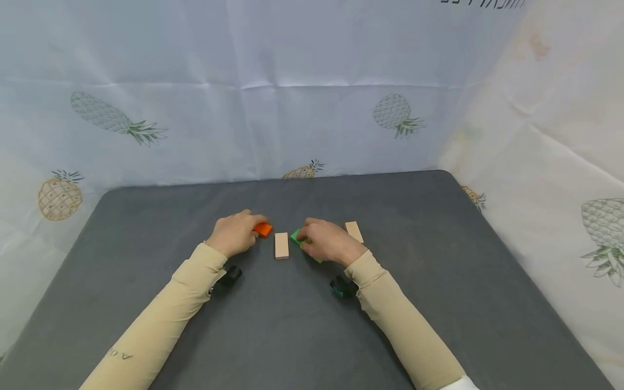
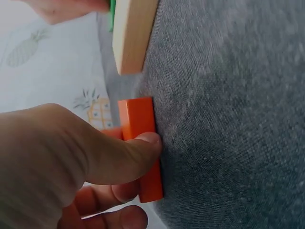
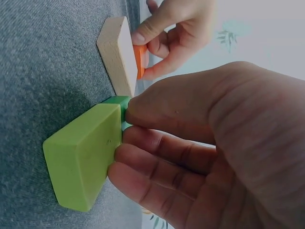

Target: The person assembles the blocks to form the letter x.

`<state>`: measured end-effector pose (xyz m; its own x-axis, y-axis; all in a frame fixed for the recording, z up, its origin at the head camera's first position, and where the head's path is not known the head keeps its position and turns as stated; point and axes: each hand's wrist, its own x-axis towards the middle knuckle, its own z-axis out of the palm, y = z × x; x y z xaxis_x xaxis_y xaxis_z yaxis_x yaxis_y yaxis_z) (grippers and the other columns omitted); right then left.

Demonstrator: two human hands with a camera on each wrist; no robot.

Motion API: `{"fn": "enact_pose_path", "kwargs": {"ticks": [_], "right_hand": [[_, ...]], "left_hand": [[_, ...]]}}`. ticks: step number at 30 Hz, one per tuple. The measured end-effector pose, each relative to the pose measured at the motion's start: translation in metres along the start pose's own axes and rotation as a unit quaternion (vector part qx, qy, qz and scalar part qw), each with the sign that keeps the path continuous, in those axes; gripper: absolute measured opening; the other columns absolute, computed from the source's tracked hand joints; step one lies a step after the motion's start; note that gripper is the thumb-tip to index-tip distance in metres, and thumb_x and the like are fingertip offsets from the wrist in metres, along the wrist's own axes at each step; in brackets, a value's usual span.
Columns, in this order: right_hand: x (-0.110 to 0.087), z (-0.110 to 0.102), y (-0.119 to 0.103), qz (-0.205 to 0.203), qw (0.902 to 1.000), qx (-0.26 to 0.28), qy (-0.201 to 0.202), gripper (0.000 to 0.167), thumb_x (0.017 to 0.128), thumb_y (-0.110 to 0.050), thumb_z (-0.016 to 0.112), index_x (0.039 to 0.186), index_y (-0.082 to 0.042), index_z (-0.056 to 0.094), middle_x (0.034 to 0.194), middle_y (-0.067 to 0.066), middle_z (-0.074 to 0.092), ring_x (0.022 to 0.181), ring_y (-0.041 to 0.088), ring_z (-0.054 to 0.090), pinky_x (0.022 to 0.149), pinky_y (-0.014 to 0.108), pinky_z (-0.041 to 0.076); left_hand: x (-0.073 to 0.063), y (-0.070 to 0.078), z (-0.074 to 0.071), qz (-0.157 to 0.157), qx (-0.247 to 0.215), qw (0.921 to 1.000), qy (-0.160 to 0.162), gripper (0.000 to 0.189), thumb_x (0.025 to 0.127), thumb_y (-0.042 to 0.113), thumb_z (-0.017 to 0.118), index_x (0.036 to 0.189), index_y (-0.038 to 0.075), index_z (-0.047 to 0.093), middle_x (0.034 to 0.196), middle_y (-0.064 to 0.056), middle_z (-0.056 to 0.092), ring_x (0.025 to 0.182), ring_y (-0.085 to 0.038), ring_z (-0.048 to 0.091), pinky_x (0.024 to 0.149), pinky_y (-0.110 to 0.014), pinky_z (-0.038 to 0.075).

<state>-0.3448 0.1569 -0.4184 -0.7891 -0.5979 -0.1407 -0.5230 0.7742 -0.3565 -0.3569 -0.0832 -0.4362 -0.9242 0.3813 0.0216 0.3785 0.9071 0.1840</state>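
Observation:
My left hand [image 1: 235, 233] pinches an orange block [image 2: 139, 114] between thumb and fingers, low over the dark grey cloth. Just right of it lies a plain wooden block [image 1: 281, 246], pointing away from me. My right hand [image 1: 331, 241] reaches down on the other side of that block. Its thumb and index finger pinch a darker green block [image 3: 116, 100], mostly hidden by the fingers and a light green block. The light green block [image 3: 81, 157] lies against the darker one, close by the other fingertips. Beyond the right hand is a second wooden block [image 1: 353, 232].
A dark grey cloth [image 1: 273, 325] covers the table, its far edge meeting a pale hanging sheet [image 1: 302, 49] printed with pineapples. Small dark devices sit at the left wrist [image 1: 231, 276] and the right wrist [image 1: 343, 287], low near the table.

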Motion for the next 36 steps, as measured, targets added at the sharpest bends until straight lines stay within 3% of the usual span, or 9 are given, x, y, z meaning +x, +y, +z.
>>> {"fn": "enact_pose_path", "kwargs": {"ticks": [7,13,16,36], "right_hand": [[-0.001,0.001,-0.001,0.002,1.0000,-0.005,0.002,0.026,0.100,-0.014,0.062,0.122,-0.010,0.074,0.110,0.006,0.063,0.079,0.014,0.054,0.068,0.027,0.047],[-0.002,0.000,0.000,0.005,0.9999,-0.014,-0.002,0.024,0.100,-0.014,0.062,0.120,-0.010,0.075,0.109,0.006,0.062,0.078,0.014,0.054,0.068,0.027,0.047],[-0.001,0.001,-0.001,0.002,0.9999,-0.012,-0.004,0.026,0.100,-0.014,0.062,0.122,-0.010,0.074,0.111,0.007,0.063,0.078,0.014,0.056,0.069,0.027,0.048],[0.001,0.001,-0.004,0.005,0.9997,-0.020,-0.010,0.024,0.101,-0.016,0.061,0.120,-0.012,0.075,0.102,0.003,0.060,0.067,0.013,0.051,0.061,0.024,0.043]], "left_hand": [[0.003,0.000,0.001,-0.003,0.001,0.9998,0.019,0.040,0.090,0.002,0.063,0.125,0.016,0.074,0.105,-0.015,0.063,0.085,-0.028,0.058,0.060,-0.043,0.052],[0.010,0.004,0.004,0.014,0.023,0.9992,0.030,0.037,0.091,0.004,0.066,0.126,0.016,0.074,0.126,-0.016,0.062,0.108,-0.034,0.060,0.077,-0.050,0.058],[0.010,0.005,0.006,0.015,0.022,0.9994,0.023,0.038,0.093,0.007,0.067,0.130,0.015,0.072,0.129,-0.016,0.064,0.110,-0.035,0.062,0.082,-0.051,0.058],[0.017,0.004,0.016,0.012,-0.017,0.9985,0.050,0.042,0.095,0.004,0.060,0.133,0.018,0.069,0.134,-0.016,0.061,0.117,-0.036,0.059,0.081,-0.052,0.058]]}}
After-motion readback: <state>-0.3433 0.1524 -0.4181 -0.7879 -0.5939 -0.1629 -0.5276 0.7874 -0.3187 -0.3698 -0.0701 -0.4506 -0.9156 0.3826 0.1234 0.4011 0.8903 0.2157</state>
